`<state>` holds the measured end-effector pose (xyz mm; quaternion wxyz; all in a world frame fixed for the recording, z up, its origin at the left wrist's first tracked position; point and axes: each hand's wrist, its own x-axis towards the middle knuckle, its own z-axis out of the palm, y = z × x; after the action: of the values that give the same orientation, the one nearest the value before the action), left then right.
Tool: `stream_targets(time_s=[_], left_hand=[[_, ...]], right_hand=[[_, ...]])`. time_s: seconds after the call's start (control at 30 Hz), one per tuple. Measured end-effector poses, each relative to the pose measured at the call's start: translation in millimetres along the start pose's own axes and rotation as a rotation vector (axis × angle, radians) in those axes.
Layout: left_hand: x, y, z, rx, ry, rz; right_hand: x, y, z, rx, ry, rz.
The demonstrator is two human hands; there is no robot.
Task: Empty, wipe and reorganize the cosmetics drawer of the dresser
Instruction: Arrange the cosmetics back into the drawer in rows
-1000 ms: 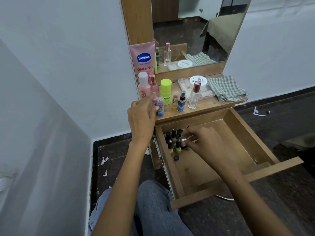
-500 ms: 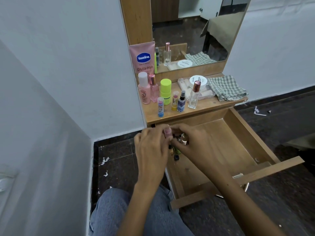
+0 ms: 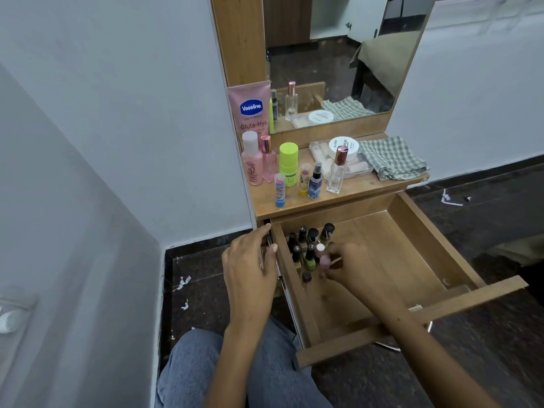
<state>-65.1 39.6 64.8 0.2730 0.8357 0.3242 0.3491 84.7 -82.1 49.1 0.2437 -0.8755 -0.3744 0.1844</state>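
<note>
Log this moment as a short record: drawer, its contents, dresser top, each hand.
drawer: pulled open, mostly bare wood
nail polish bottles: clustered upright in the drawer's back left corner
dresser top: bottles, lotion tube, cream jar, checked cloth
left hand: on the drawer's left edge, holding nothing
right hand: in the drawer, fingertips on a pale pink bottle beside the cluster

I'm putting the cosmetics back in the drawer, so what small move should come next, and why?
Probably set the pink bottle in the right hand down beside the nail polishes clustered in the drawer's back left corner. It sits at the cluster's edge, and the left hand rests outside the drawer.
</note>
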Motion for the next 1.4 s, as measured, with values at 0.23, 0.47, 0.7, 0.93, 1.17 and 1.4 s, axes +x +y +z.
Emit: stream_targets(time_s=[0.23, 0.47, 0.7, 0.93, 1.17, 1.4], left_hand=[[-5, -5, 4, 0.001, -0.011, -0.024], [-5, -6, 8, -0.01, -0.015, -0.032], [2, -4, 10, -0.023, -0.004, 0.01], [42, 14, 13, 0.016, 0.143, 0.015], [89, 19, 38, 0.076, 0.067, -0.111], [71, 24, 42, -0.112, 0.006, -0.035]], right_hand=[[-4, -4, 5, -0.113, -0.127, 0.024], [2, -5, 15, -0.131, -0.114, -0.038], [3, -5, 17, -0.086, -0.14, -0.064], [-6, 1, 3, -0.044, -0.01, -0.063], [-3, -7, -24, 0.21, 0.201, -0.052], [8, -18, -26, 0.36, 0.36, -0.134]])
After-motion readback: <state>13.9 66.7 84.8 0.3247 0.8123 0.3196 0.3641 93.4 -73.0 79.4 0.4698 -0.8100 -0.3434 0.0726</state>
